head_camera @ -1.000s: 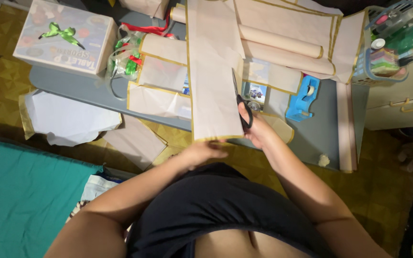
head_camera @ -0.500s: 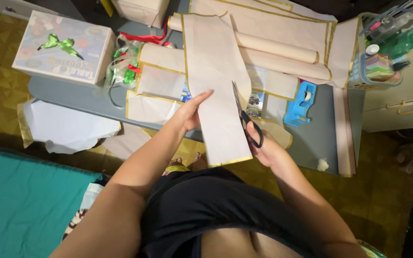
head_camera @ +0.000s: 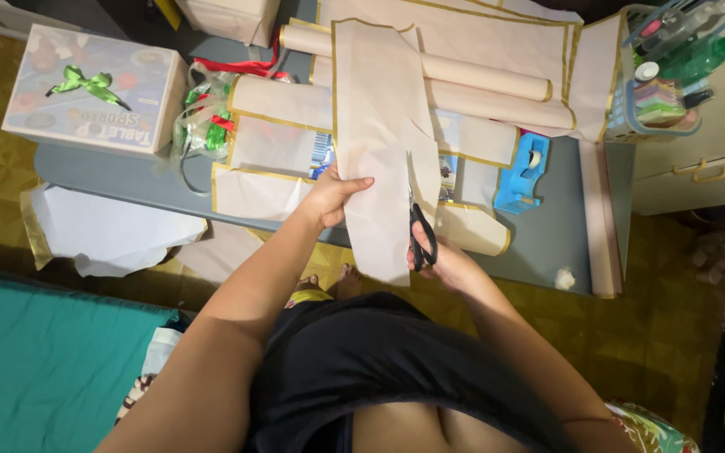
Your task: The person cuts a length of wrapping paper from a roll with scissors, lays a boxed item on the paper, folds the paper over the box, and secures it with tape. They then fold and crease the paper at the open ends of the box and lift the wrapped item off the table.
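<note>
A long strip of cream wrapping paper with a gold edge (head_camera: 375,126) hangs over the front of the grey table (head_camera: 127,180). My left hand (head_camera: 337,195) grips the strip's left edge. My right hand (head_camera: 446,262) holds black-handled scissors (head_camera: 419,226) whose blades point up into the strip, which is slit partway along its right side.
Rolls of cream paper (head_camera: 480,80) and more gold-edged sheets lie behind. A blue tape dispenser (head_camera: 524,172) sits to the right, a gift box with a green bow (head_camera: 94,88) to the left, a basket of bottles (head_camera: 669,71) far right. Paper scraps (head_camera: 115,235) lie on the floor.
My left hand rose from the strip's bottom end to grip its left edge higher up. The scissors have cut further up the strip.
</note>
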